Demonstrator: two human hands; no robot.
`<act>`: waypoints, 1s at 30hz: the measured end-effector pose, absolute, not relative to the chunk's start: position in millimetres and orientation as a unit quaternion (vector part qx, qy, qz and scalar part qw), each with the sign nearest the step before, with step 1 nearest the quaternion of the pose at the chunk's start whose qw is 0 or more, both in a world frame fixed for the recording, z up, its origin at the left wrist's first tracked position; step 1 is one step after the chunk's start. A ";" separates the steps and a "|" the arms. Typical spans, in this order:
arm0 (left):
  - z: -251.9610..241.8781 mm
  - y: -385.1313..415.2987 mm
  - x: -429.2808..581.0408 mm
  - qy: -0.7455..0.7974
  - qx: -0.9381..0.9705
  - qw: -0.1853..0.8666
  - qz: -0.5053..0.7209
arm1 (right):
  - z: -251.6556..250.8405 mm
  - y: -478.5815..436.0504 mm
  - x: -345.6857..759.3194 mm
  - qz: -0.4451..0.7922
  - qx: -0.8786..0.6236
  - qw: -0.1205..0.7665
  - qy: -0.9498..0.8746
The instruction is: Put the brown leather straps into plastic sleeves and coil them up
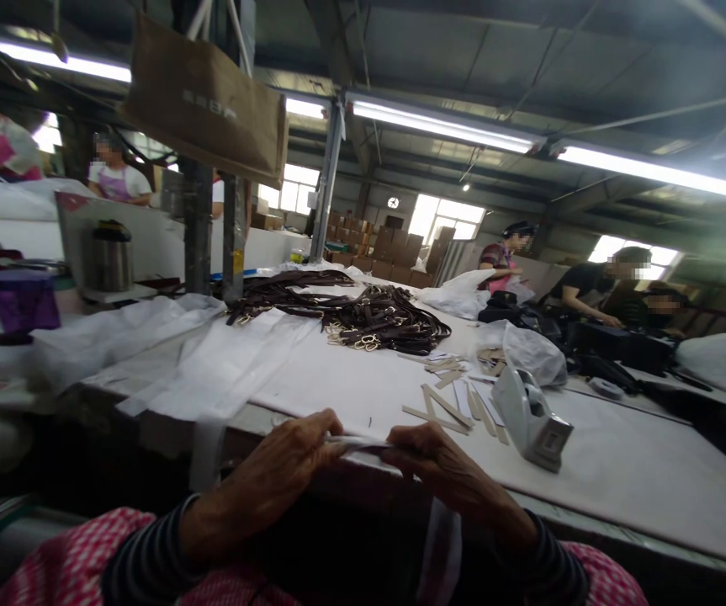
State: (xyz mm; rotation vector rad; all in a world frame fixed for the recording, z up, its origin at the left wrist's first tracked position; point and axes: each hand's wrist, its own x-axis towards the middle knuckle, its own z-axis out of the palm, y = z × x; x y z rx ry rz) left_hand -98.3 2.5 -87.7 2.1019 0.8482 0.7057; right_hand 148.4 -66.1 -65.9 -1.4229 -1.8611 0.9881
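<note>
At the table's near edge, my left hand (296, 454) and my right hand (435, 459) face each other with fingers pinched closed. Between them stretches a thin whitish strip (363, 442) with a darker underside; its exact kind is unclear. Below my right hand hangs a translucent plastic band (442, 547), and whether it joins the strip is hidden. Beyond my hands lies a heap of dark brown straps (394, 320) with gold-coloured metal clasps. Flat beige strips (444, 408) are scattered to the right, beside a grey tape dispenser (530, 417).
White plastic sheets (236, 362) lie over the table's left part. A purple cup (18, 299) and a steel flask (112, 257) stand further left. A brown bag (204, 101) hangs overhead by a post. Several people work at surrounding tables; black bags (615, 345) lie at right.
</note>
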 end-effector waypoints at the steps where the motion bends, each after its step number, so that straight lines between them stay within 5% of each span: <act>1: -86.6 2.3 -100.0 0.324 0.840 0.352 0.256 | -63.2 -68.1 149.4 0.383 -0.532 0.280 -0.702; 6: -81.5 -0.4 -109.5 0.250 0.861 0.415 0.154 | -53.9 -73.1 159.7 0.443 -0.497 0.241 -0.706; 14: -52.8 -10.2 -108.5 0.243 0.800 0.540 0.100 | -46.8 -83.3 157.1 0.528 -0.450 0.321 -0.645; 21: -46.3 -8.7 -96.3 0.238 0.815 0.518 0.106 | -44.6 -81.4 141.7 0.478 -0.448 0.346 -0.672; 30: -61.5 4.9 -109.2 0.195 0.723 0.655 0.098 | -47.1 -80.4 141.8 0.419 -0.462 0.343 -0.702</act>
